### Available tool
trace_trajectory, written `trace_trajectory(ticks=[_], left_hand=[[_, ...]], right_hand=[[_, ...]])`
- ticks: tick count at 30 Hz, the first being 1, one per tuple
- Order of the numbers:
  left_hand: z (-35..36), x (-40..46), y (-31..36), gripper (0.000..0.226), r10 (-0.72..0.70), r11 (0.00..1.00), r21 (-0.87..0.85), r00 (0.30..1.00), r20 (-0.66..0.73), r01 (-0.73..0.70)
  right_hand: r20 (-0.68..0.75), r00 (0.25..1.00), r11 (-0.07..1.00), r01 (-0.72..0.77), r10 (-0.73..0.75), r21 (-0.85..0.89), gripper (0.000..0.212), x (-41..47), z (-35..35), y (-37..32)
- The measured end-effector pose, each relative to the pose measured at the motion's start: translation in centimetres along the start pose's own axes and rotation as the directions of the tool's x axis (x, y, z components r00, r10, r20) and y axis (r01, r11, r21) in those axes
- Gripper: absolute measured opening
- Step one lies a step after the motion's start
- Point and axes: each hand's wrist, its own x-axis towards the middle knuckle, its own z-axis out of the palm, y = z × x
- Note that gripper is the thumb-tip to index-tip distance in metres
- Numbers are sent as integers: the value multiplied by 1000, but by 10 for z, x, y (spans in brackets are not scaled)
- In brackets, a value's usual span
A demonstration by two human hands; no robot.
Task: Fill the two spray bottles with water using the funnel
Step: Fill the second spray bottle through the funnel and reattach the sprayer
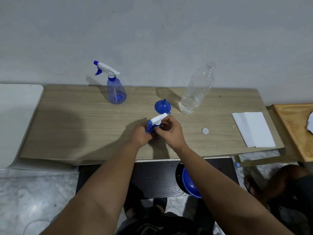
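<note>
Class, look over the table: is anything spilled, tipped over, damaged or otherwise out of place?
Nothing stands out. No spill shows on the table. The far spray bottle and water bottle stand upright; the funnel rests mouth-down, and the white cap lies loose.

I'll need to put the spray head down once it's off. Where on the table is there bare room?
The widest bare patch is the table's left end, in front of the far spray bottle. A smaller gap lies between the bottle cap and the hands. Crowded: around the funnel, water bottle and white paper.
</note>
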Motion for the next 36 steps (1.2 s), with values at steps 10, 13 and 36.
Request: trace_trajectory(ticks=[10,13,36], left_hand=[[1,-3,0,29,32,998,-51,999,-21,-33],[2,-3,0,29,27,998,-51,1000,-16,-27],[4,-6,-5,36,78,992,-95,997,5,-78]], right_hand=[[-45,999,997,-26,23,-79,32,1,2,2],[-51,998,994,-36,30,-105,41,1,6,-1],[20,1000,983,4,0,-183,40,5,4,8]])
